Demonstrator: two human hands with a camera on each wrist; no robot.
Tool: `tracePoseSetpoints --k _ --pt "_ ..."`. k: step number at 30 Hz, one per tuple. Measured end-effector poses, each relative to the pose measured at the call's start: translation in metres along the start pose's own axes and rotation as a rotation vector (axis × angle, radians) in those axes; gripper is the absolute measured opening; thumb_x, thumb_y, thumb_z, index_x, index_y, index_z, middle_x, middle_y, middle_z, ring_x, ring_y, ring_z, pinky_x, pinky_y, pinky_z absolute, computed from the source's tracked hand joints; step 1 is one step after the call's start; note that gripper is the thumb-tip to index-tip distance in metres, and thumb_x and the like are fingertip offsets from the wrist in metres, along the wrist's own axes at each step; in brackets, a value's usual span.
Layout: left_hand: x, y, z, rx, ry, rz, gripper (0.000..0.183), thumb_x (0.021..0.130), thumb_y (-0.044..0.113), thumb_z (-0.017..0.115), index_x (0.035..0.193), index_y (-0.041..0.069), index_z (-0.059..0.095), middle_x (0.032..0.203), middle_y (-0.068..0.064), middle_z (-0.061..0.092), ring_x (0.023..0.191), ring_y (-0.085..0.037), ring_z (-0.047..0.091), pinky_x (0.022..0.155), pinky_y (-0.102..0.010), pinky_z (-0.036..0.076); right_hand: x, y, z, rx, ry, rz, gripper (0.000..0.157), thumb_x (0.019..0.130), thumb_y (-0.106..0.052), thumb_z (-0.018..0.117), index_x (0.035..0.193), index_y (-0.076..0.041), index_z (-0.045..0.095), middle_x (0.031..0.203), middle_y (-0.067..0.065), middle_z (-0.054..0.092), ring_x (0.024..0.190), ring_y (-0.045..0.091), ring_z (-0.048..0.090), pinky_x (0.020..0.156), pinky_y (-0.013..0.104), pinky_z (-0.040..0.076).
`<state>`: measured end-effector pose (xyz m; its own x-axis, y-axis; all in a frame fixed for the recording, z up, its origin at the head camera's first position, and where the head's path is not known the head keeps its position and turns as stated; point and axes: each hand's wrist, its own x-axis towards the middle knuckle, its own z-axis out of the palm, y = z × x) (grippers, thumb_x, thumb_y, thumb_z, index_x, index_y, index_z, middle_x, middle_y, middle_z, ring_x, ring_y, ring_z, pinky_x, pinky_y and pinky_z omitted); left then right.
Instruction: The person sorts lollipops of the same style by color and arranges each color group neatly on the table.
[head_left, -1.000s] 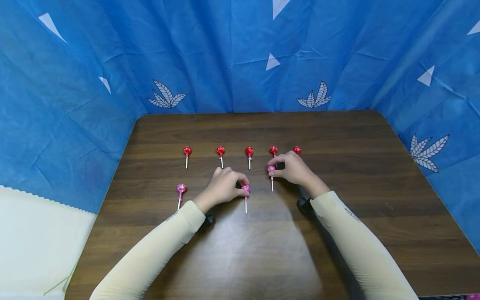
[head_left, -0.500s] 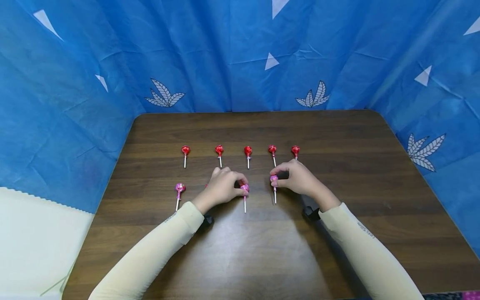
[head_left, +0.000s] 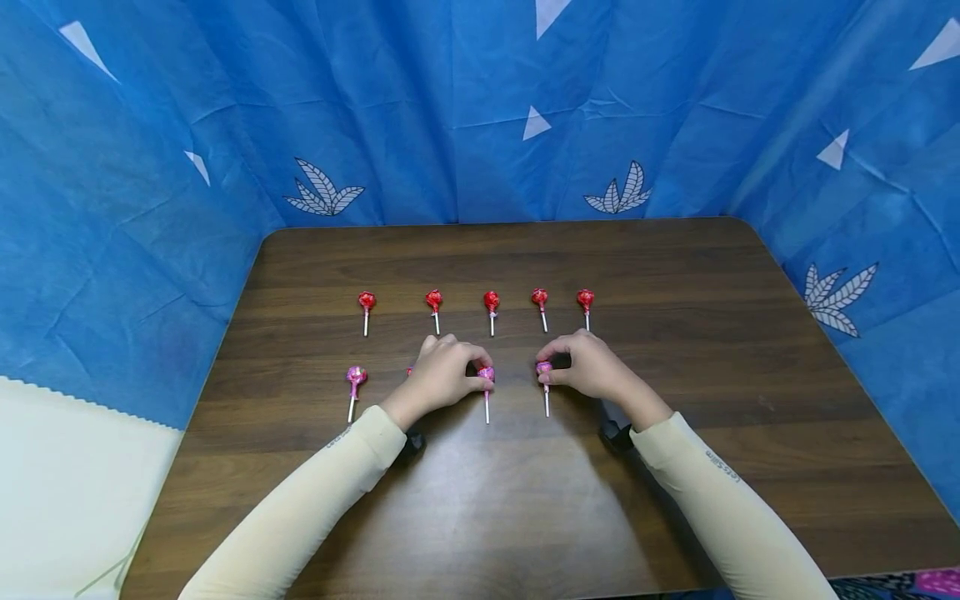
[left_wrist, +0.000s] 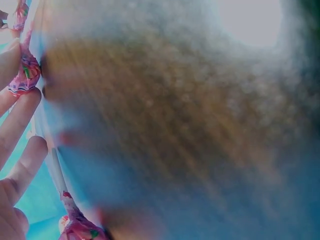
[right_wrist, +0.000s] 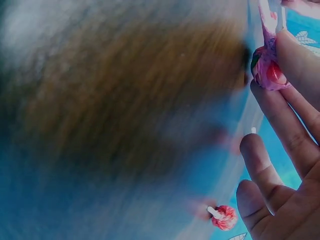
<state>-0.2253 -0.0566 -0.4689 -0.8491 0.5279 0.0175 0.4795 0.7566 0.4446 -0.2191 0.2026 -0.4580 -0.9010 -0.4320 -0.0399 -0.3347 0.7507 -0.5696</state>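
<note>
My left hand [head_left: 444,373] pinches the head of a pink-wrapped lollipop [head_left: 486,375] between thumb and fingers, its white stick pointing toward me. To its right, my right hand [head_left: 588,367] pinches a second pink-purple lollipop [head_left: 543,368] the same way, the two held nearly level with a small gap between. In the left wrist view, fingertips press the wrapped head [left_wrist: 27,75]. The right wrist view shows the thumb and fingers around the other wrapped head [right_wrist: 270,72]. A further lollipop [head_left: 409,371] is mostly hidden behind my left hand.
Several red lollipops [head_left: 491,302] lie in a row farther back, sticks toward me. Another pink-purple lollipop [head_left: 356,377] lies at the left of the nearer row. Blue curtains [head_left: 405,108] surround the brown wooden table [head_left: 675,267], and a white cloth [head_left: 67,492] hangs at left.
My right hand has brought its lollipop toward me, from close under the red row to beside the left hand's lollipop. The left hand stays in place, still pinching.
</note>
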Motion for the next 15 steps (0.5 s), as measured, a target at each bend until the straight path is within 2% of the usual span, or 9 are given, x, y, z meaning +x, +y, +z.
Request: tracePoseSetpoints --k 15 --pt "-0.0007 0.0011 0.0028 0.011 0.016 0.012 0.022 0.079 0.043 0.081 0.094 0.028 0.074 0.090 0.017 0.072 0.084 -0.015 0.052 0.081 -0.040 0.032 -0.0012 0.0036 0.0007 0.049 -0.005 -0.025 0.016 0.082 -0.019 0.081 0.097 -0.014 0.077 0.092 -0.005 0.075 0.092 0.015 0.067 0.091 0.043 0.049"
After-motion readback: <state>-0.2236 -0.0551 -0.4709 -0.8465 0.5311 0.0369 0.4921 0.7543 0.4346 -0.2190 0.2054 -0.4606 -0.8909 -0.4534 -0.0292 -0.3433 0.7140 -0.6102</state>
